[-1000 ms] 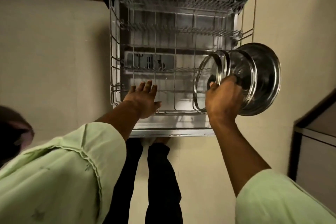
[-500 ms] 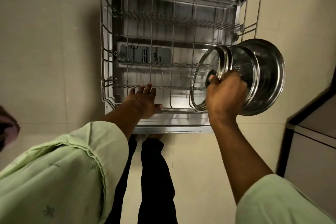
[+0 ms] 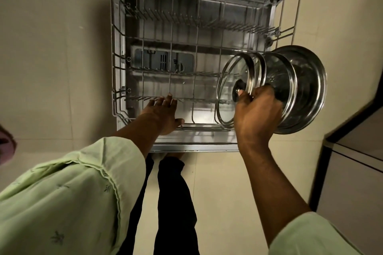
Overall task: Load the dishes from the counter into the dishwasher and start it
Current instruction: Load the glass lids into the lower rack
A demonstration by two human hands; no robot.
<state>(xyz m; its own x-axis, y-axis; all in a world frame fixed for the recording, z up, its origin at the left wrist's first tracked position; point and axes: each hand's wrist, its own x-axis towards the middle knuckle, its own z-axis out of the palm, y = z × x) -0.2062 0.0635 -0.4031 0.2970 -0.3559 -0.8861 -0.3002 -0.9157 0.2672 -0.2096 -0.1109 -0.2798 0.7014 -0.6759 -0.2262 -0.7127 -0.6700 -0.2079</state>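
Right of centre, the right hand [image 3: 257, 114] grips a fanned stack of round steel-rimmed glass lids and steel plates [image 3: 306, 89] at the grey wire rack's [image 3: 165, 47] front corner. The left hand [image 3: 163, 114], fingers straight, rests on the rack's front edge. Best to slot each piece upright between the tines.

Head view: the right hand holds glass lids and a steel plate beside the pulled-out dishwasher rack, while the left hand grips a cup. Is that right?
Not quite: the head view shows the left hand gripping nothing, open with fingers straight at the dishwasher rack's front. The right hand does hold the glass lids and steel plate.
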